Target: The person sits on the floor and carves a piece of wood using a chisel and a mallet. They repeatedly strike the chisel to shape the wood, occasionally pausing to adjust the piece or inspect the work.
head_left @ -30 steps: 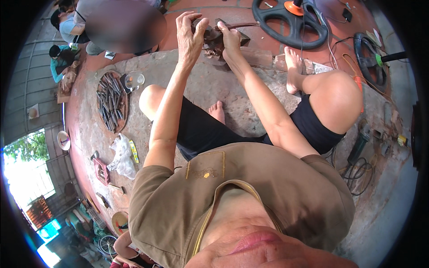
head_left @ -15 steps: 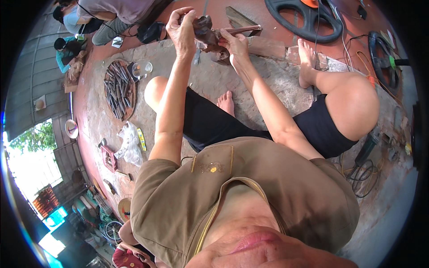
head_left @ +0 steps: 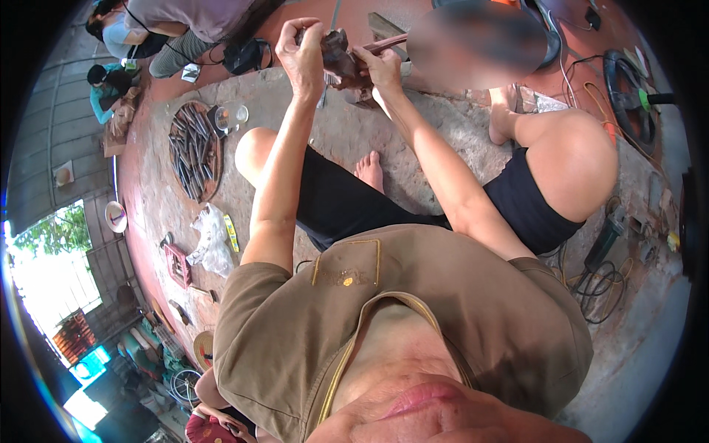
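Note:
Beyond my knees, both hands are raised around a dark brown carved piece (head_left: 340,59) with a lumpy, glossy surface. My left hand (head_left: 301,63) is closed at its left side, fingers curled and thumb up. My right hand (head_left: 382,72) is closed at the carving's right side, with a slim reddish-brown stick (head_left: 387,43) pinched in its fingers. The stick points off to the right, and a blurred patch hides its far end. Whether the stick touches the carving, I cannot tell.
A round tray (head_left: 216,181) of several rod-like tools lies left on the stone slab, beside small clear cups (head_left: 242,113). Nearer are a plastic bag (head_left: 210,240) and pink basket (head_left: 176,264). A corded power tool (head_left: 607,240) lies right. Other people sit far left.
The view has shifted slightly. A blurred patch now covers the black ring-shaped thing and the stick's far end. My hands keep nearly the same hold, the right one shifted slightly left.

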`<state>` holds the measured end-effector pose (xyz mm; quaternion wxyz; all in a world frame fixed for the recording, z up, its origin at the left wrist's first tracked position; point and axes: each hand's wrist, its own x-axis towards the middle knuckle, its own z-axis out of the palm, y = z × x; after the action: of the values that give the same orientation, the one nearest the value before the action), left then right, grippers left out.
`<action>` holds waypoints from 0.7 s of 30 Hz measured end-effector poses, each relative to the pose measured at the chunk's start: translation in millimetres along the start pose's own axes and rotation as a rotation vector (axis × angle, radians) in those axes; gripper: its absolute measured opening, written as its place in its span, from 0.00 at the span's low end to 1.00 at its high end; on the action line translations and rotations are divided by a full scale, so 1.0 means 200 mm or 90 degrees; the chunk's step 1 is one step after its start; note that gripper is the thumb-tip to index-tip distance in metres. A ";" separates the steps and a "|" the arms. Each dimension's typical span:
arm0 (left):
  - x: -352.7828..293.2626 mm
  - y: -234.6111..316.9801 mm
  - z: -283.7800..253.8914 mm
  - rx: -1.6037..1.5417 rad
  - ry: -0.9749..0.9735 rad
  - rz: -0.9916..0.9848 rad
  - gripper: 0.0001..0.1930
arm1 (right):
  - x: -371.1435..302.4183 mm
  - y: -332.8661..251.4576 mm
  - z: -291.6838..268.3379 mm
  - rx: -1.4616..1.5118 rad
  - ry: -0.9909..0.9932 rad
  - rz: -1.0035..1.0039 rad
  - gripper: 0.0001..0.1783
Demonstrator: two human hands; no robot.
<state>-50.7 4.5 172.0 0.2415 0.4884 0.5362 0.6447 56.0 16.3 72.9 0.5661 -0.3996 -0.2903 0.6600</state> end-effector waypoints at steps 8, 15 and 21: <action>-0.02 0.00 -0.02 -0.045 -0.011 -0.036 0.06 | -0.05 -0.06 0.02 0.137 -0.098 0.069 0.10; -0.04 0.02 -0.01 0.005 -0.014 -0.023 0.06 | -0.03 -0.01 0.13 0.228 0.016 0.051 0.10; -0.01 0.02 0.01 -0.003 0.007 -0.016 0.05 | 0.06 0.07 0.20 0.154 0.172 -0.008 0.09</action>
<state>-47.1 2.0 174.6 0.2479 0.4775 0.5421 0.6455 13.8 27.3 78.8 0.6482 -0.4115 -0.1327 0.6268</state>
